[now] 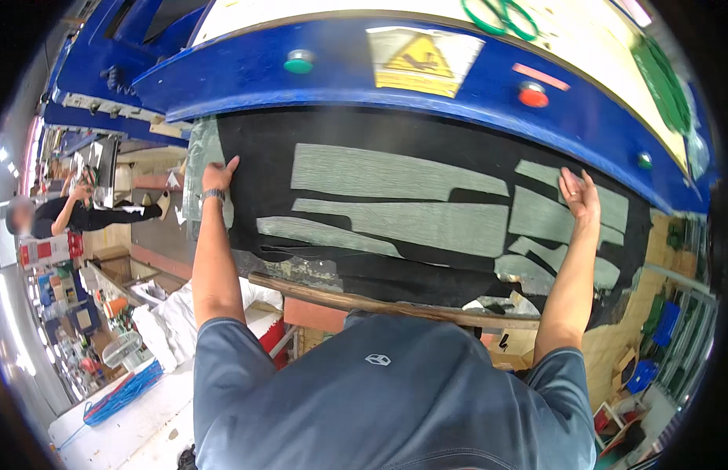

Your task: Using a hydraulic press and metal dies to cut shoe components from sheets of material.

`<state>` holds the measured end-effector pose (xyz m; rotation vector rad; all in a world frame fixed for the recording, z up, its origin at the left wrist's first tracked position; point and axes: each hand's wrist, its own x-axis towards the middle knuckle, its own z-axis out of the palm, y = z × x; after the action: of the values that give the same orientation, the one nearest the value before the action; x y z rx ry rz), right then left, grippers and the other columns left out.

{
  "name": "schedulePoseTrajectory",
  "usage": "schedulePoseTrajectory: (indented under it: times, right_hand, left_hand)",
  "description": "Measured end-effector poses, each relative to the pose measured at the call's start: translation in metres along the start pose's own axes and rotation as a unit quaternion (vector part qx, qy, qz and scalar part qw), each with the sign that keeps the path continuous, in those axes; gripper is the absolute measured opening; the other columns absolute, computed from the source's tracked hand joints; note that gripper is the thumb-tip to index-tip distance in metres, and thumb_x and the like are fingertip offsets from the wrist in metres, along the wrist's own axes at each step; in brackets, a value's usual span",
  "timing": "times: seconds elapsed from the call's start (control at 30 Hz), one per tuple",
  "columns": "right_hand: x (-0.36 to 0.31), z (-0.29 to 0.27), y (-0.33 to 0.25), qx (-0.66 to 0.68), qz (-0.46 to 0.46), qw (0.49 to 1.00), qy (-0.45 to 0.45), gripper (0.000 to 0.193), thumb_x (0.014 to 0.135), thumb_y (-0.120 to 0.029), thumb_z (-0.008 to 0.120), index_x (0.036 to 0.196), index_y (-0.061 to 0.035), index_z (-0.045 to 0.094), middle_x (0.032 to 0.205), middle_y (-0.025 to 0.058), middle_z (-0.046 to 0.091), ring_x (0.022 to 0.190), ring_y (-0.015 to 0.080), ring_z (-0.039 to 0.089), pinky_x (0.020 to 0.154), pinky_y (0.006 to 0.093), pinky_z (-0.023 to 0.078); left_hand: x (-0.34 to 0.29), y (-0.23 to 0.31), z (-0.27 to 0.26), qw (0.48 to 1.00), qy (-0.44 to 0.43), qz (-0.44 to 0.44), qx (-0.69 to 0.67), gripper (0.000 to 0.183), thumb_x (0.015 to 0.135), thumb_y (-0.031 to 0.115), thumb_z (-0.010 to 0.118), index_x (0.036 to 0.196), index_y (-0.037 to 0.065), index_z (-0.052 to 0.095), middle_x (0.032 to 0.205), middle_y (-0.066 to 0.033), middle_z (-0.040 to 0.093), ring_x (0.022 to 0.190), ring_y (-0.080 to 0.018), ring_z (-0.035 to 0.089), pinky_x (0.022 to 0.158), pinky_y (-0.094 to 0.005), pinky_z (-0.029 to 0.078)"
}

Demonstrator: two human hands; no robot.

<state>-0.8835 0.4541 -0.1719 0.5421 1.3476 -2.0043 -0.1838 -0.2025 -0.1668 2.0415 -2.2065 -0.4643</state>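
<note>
A black sheet lies on the bed below a blue machine beam, with several grey-green textured cut pieces on it. The largest are a long strip at the back and another strip in front of it. At the sheet's left edge, by a pale green band, is my left hand, its fingers curled and thumb out over the black material. My right hand lies over the cut pieces at the right, fingers apart; no object shows in it.
The blue beam carries a green button, a red button and a yellow warning sign. Green-handled scissors lie above it. A wooden bar borders the bed's front. Another person is at the far left.
</note>
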Motion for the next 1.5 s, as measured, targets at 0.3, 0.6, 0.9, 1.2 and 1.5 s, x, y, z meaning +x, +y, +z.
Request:
schedulePoseTrajectory:
  times: [0.3,0.6,0.9,1.2,1.5]
  right_hand:
    - [0.052,-0.005,0.008,-0.090,-0.086,0.984,0.129,0.045,0.102,-0.029,0.074,0.137,-0.0026,0.062,0.142,0.0153,0.064,0.119,0.0227,0.068,0.092,0.0392,0.061]
    - [0.054,-0.021,0.012,0.065,-0.147,0.978,0.135,0.044,0.103,-0.021,0.074,0.130,0.0101,0.058,0.123,0.0219,0.067,0.100,0.0294,0.075,0.085,0.0360,0.070]
    - [0.024,0.042,0.062,-0.198,-0.131,0.963,0.126,0.022,0.104,-0.015,0.072,0.093,0.0003,0.060,0.102,0.0194,0.077,0.087,0.0265,0.079,0.077,0.0347,0.070]
    - [-0.022,0.036,0.082,-0.272,-0.164,0.940,0.120,0.029,0.105,-0.013,0.070,0.082,-0.0063,0.053,0.085,0.0119,0.074,0.077,0.0234,0.079,0.070,0.0350,0.070]
    - [-0.103,-0.012,0.123,-0.342,-0.127,0.919,0.147,0.029,0.105,-0.024,0.072,0.086,-0.0094,0.056,0.081,0.0063,0.072,0.067,0.0167,0.074,0.058,0.0274,0.062]
  left_hand:
    - [0.003,0.032,-0.003,0.959,-0.188,-0.041,-0.207,0.052,0.084,0.038,0.092,0.106,-0.007,0.077,0.096,-0.0141,0.080,0.081,-0.0213,0.075,0.071,-0.0340,0.059]
    - [-0.027,0.019,-0.020,0.956,-0.217,-0.050,-0.193,0.035,0.091,0.038,0.088,0.089,0.005,0.077,0.077,-0.0008,0.074,0.061,-0.0091,0.063,0.051,-0.0279,0.045]
    - [-0.058,-0.019,0.001,0.966,-0.105,0.024,-0.236,0.048,0.092,0.044,0.085,0.080,0.000,0.072,0.071,-0.0067,0.070,0.062,-0.0187,0.062,0.059,-0.0363,0.048]
    - [-0.087,-0.048,-0.013,0.995,-0.014,0.065,-0.074,0.060,0.090,0.050,0.083,0.078,-0.005,0.062,0.072,-0.0269,0.064,0.069,-0.0466,0.063,0.066,-0.0497,0.049]
    - [-0.129,-0.125,-0.027,0.998,-0.005,0.053,-0.028,0.061,0.091,0.049,0.083,0.070,-0.001,0.056,0.058,-0.0109,0.053,0.056,-0.0189,0.044,0.058,-0.0408,0.043]
